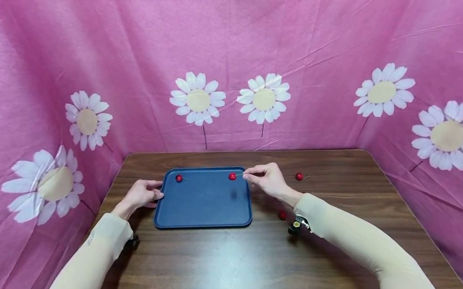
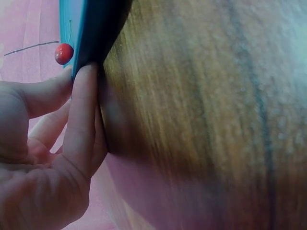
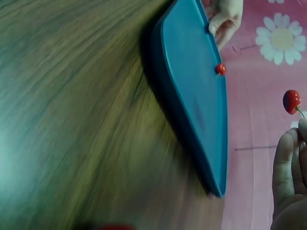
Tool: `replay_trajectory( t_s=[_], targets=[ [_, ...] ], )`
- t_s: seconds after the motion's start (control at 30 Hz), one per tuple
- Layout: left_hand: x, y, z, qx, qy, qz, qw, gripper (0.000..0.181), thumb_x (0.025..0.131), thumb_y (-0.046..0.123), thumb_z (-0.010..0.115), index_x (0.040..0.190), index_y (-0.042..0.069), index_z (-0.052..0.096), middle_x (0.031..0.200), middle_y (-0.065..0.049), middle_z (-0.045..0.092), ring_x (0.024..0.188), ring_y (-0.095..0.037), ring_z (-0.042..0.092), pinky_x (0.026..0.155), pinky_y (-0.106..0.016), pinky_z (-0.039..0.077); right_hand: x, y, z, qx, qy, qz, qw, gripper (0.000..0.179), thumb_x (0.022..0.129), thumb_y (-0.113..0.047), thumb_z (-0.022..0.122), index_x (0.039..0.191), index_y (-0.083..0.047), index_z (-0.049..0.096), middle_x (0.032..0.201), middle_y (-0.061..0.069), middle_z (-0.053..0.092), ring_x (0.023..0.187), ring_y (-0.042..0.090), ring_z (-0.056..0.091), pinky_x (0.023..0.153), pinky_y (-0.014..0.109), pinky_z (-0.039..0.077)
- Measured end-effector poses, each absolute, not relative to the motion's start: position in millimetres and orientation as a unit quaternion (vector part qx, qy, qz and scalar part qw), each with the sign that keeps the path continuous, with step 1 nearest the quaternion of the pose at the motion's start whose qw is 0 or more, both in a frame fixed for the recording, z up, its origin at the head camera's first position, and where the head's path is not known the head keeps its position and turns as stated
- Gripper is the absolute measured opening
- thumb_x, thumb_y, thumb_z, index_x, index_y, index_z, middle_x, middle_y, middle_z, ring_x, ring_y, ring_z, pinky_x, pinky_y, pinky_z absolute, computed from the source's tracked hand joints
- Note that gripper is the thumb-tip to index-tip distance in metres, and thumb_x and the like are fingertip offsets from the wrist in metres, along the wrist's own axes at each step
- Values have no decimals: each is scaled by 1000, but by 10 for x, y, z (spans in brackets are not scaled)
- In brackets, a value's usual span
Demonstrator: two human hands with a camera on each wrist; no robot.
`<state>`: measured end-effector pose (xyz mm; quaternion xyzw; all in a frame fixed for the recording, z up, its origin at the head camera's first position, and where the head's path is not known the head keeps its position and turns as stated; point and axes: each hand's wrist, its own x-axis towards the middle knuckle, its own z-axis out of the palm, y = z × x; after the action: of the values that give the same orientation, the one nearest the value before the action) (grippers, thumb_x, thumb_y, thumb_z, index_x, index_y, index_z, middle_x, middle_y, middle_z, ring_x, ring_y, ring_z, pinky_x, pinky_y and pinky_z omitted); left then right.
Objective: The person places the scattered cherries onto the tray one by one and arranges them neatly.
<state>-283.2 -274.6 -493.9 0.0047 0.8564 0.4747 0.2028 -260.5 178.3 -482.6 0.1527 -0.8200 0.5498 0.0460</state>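
Note:
A blue rectangular tray (image 1: 203, 204) lies on the wooden table, and my left hand (image 1: 143, 195) grips its left rim, thumb on top and fingers at the side. In the left wrist view the fingertips (image 2: 87, 72) are right at the tray's edge. My right hand (image 1: 269, 180) pinches a red cherry (image 1: 232, 176) by its thin stem, above the tray's far right corner. The right wrist view shows this held cherry (image 3: 291, 101) hanging off the fingertips. Another cherry (image 1: 178, 178) with a stem rests in the tray's far left corner.
Two more cherries are on the table to the tray's right: one cherry (image 1: 299, 176) farther back, another cherry (image 1: 282, 215) beside the right wrist. A pink curtain (image 1: 224, 37) with daisies surrounds the table (image 1: 175, 269) at the back and sides.

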Motion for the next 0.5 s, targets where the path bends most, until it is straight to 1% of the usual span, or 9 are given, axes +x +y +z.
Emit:
replay_trajectory(
  t_s=[0.13,0.2,0.33,0.43,0.5],
  targets=[
    [-2826,-2759,-4936,4,856,474,203,64,105,1,73,163,-11,49,92,-1,76,86,-6,69,80,-38,74,-2633,1610,-4815,159,-820,548,39,15,97,-9,89,109,1,88,95,20,85,73,26,77,66,22,64],
    [-2823,-2759,-4936,6,856,474,205,64,106,1,72,163,-12,48,92,0,76,87,-6,69,80,-38,73,-2649,1525,-4809,161,-818,551,33,16,97,-10,88,109,2,88,94,20,85,69,23,75,65,22,63],
    [-2826,-2751,-4936,5,857,472,207,63,106,2,72,163,-11,49,92,0,76,88,-6,69,81,-37,73,-2681,1353,-4815,163,-817,553,25,16,97,-10,88,109,1,88,96,19,86,64,12,73,65,21,63],
    [-2824,-2737,-4930,4,859,468,209,63,106,2,72,163,-10,49,93,0,76,89,-7,69,83,-39,74,-2701,1221,-4841,167,-816,553,19,16,97,-11,89,108,0,89,97,18,86,64,11,74,64,22,64],
    [-2825,-2730,-4929,5,860,466,209,62,106,2,71,163,-10,49,93,-1,76,90,-7,70,84,-39,74,-2714,1135,-4869,169,-817,550,17,17,96,-12,90,109,0,89,97,17,87,65,15,76,64,22,64]
  ],
)
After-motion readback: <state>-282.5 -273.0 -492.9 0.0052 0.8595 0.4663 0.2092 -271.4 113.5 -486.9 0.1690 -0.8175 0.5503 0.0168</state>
